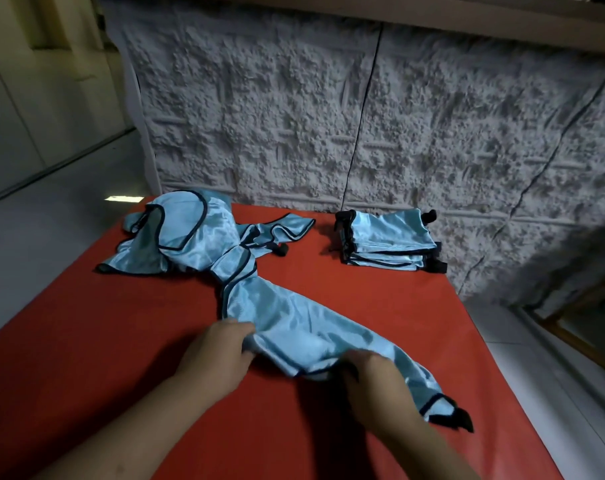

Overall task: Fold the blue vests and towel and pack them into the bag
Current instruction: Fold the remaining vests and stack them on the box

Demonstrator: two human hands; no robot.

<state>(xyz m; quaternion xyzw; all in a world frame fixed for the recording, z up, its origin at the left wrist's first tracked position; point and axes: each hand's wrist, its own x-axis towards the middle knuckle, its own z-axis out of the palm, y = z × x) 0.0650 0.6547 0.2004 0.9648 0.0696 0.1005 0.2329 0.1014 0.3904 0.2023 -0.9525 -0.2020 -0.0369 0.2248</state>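
A light blue vest [290, 323] with dark trim lies stretched across the red table [121, 341], running from the middle toward the near right. My left hand [218, 348] grips its near left edge. My right hand [373, 375] holds the bunched cloth at its near edge. A loose heap of unfolded blue vests [187, 233] sits at the far left, touching the stretched vest. A stack of folded blue vests [387, 240] rests at the far right. No towel or bag is in view.
A grey textured wall panel [363, 116] stands right behind the table. The table's right edge drops to a pale tiled floor [536, 358]. A wooden frame [571, 327] stands at the far right.
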